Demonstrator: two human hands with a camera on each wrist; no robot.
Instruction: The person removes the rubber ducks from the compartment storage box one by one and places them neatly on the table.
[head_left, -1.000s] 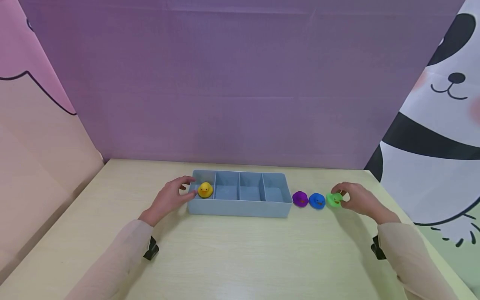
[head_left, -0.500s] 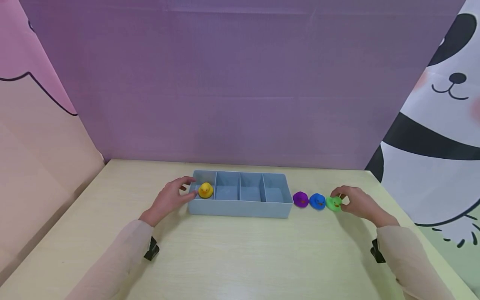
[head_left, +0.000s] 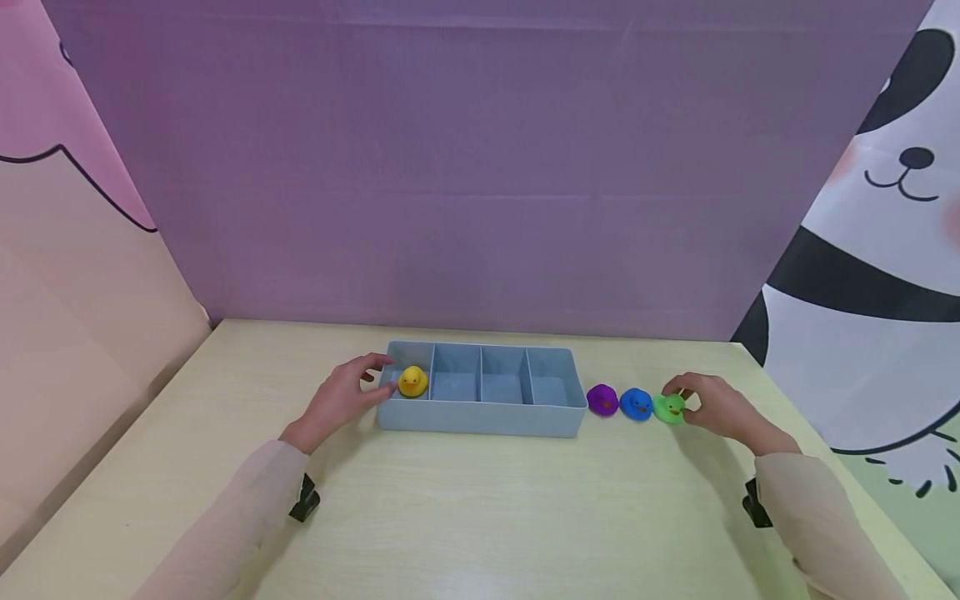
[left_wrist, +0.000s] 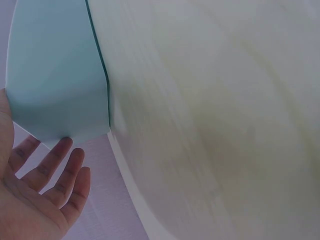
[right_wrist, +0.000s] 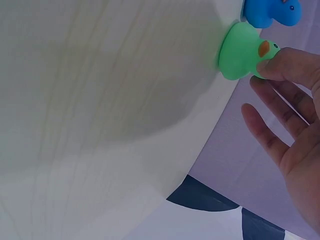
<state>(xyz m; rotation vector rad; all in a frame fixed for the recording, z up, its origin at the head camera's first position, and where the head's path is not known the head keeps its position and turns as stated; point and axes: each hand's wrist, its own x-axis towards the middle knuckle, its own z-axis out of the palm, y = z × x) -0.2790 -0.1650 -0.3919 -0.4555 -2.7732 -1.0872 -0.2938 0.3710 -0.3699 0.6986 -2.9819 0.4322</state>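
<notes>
A light-blue divided box (head_left: 480,418) stands in the middle of the table, a yellow rubber duck (head_left: 412,382) in its leftmost compartment. At the box's left end my left hand (head_left: 343,393) holds the rim with thumb and forefinger; in the left wrist view other fingers (left_wrist: 65,172) lie against or near the end wall. My right hand (head_left: 718,406) pinches a green rubber duck (head_left: 668,408), which sits on the table beside a blue rubber duck (head_left: 636,404). Left of the blue one is a purple rubber duck (head_left: 602,400), close to the box's right end.
The pale wooden table (head_left: 480,517) meets a purple backdrop (head_left: 480,183) behind the box. A panda-printed panel (head_left: 870,275) borders the right side and a pink and beige panel (head_left: 82,275) the left. The box's other compartments hold nothing visible.
My right hand has lowered the green duck slightly, so it now sits level in the row beside the blue duck. My left hand and the box keep their places.
</notes>
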